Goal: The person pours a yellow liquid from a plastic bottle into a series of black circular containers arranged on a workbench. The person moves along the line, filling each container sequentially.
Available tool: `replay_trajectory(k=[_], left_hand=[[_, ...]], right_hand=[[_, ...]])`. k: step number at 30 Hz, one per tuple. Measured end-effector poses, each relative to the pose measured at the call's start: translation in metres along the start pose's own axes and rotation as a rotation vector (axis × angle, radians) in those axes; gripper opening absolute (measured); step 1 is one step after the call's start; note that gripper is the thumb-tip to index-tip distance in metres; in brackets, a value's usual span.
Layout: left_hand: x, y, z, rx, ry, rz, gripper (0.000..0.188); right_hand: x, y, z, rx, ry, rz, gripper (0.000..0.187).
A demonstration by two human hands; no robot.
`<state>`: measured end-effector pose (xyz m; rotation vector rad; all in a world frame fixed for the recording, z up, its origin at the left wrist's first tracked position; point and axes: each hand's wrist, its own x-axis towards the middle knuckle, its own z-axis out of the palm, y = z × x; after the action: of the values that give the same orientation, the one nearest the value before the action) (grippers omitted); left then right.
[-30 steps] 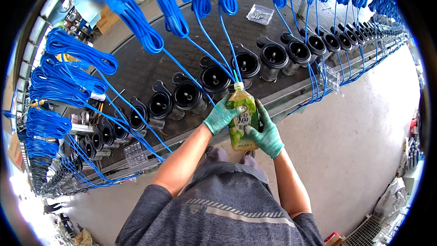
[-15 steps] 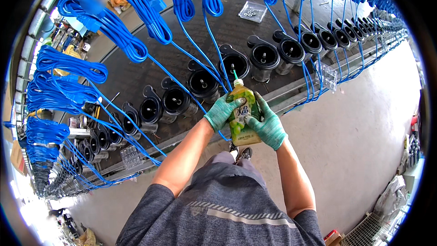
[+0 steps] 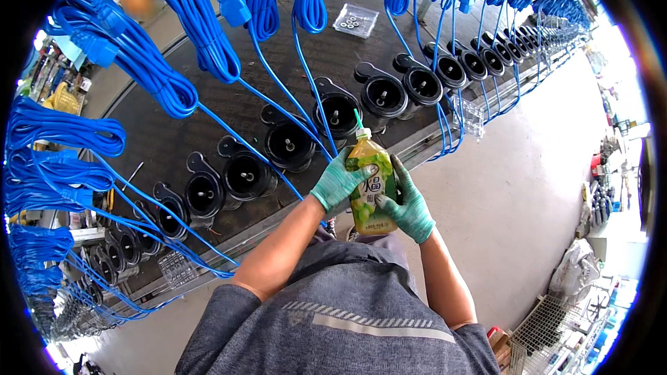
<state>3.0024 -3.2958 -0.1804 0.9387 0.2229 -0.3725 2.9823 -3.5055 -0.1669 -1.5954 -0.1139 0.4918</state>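
Both hands, in green knit gloves, are wrapped round a plastic bottle (image 3: 373,187) with a green label and a white cap. A thin green nozzle (image 3: 358,119) sticks up from the cap and leans slightly left. My left hand (image 3: 340,180) grips the bottle's left side, and my right hand (image 3: 411,203) clasps its lower right side with the thumb across the label. The nozzle tip appears at the right rim of a black round cup (image 3: 338,115) with a metal spindle in its middle. Whether it touches the rim I cannot tell.
Similar black cups (image 3: 384,96) with spindles stand in a curved row along the dark bench (image 3: 208,125). Blue cable bundles (image 3: 170,21) hang above, their leads running down to the bench. A clear tray (image 3: 356,21) with small rings lies behind. A wire basket (image 3: 545,326) stands at the lower right.
The nozzle tip has shifted from beside the cup's central spindle to its right rim. My hands and the bottle have drawn slightly back toward me. The whole view has turned a little.
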Motion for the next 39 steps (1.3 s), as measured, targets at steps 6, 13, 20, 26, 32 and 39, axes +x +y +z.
replay_trajectory(k=[6,13,20,26,32,39], left_hand=[[0.048,-0.015,0.013,0.144,-0.047,-0.07,0.059],[0.074,-0.017,0.03,0.082,-0.051,-0.092,0.05],[0.077,-0.019,0.039,0.064,0.011,-0.105,0.049],[0.083,-0.024,0.047,0.085,0.037,-0.078,0.05],[0.108,-0.022,0.077,0.166,0.002,-0.021,0.057],[0.153,-0.047,0.104,0.128,-0.053,-0.075,0.056]], right_hand=[[0.005,-0.01,-0.031,0.032,0.054,0.014,0.091],[0.025,-0.016,-0.059,0.072,0.054,0.086,0.09],[0.032,-0.031,-0.073,0.05,-0.007,0.115,0.089],[0.038,-0.012,-0.089,0.107,-0.044,0.062,0.09],[0.04,-0.006,-0.122,0.182,-0.021,-0.028,0.091],[0.046,-0.008,-0.172,0.14,0.029,0.022,0.09]])
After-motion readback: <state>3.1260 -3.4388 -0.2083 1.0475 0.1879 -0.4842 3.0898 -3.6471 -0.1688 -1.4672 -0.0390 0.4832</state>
